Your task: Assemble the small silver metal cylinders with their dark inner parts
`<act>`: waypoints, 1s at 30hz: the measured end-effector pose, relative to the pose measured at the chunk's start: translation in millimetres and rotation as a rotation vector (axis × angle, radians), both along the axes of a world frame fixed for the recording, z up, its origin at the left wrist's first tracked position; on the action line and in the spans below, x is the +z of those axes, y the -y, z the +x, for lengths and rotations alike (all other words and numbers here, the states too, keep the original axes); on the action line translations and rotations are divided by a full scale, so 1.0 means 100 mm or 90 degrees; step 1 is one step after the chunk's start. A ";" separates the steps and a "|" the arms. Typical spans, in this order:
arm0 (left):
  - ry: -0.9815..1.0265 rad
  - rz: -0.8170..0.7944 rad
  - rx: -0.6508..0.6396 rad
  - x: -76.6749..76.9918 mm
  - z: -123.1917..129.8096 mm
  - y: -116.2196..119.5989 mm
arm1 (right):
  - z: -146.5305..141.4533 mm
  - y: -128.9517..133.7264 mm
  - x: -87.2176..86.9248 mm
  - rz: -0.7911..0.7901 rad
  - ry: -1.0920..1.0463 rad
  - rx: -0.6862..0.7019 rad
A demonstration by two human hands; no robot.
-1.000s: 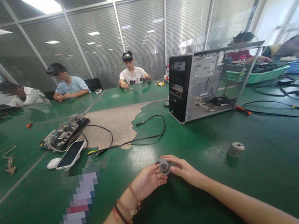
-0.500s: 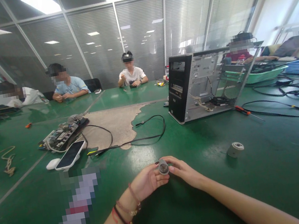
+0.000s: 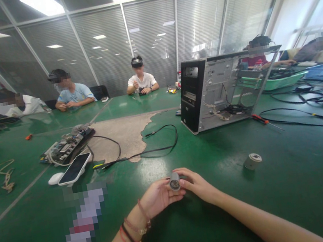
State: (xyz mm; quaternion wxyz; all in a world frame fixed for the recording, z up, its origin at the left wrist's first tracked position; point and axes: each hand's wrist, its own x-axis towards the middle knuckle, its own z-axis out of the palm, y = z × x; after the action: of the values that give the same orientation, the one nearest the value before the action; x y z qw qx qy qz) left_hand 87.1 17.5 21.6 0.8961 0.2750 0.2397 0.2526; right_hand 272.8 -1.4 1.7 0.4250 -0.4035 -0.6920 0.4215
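Between both hands is a small grey metal cylinder, its recessed round end tilted toward me. My left hand, with bracelets at the wrist, is closed on the cylinder's left side, fingers beneath it. From the right, the thumb and fingers of my right hand grip the same part. What sits inside the cylinder's end is too small to make out. A second short, pale grey cylinder rests on the green table to the right, apart from my hands.
An open computer case stands ahead to the right, a screwdriver beside it. Left lie a circuit board, a phone and a black cable. Baskets and cables are far right. Several people sit across the table.
The cylinder has tipped slightly in my fingers, so more of its side shows above the end. Both hands keep their hold, and the view has shifted a little.
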 end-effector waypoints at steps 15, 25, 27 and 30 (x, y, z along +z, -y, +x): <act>-0.007 0.078 -0.012 0.05 0.02 0.02 | -0.03 0.05 0.06 0.046 -0.014 0.003; -0.066 0.135 0.055 0.06 0.05 0.05 | 0.00 0.07 0.09 0.126 0.067 -0.003; -0.070 0.127 0.059 0.06 0.05 0.05 | 0.01 0.07 0.10 0.136 0.076 0.001; -0.078 0.147 0.065 0.08 0.04 0.06 | 0.03 0.08 0.13 0.154 0.087 0.016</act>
State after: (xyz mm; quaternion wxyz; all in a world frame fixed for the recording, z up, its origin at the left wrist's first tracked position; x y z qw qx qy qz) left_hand 91.5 11.9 29.4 0.8284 0.3785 0.2769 0.3064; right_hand 275.6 -9.2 14.5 0.4169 -0.3686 -0.7701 0.3120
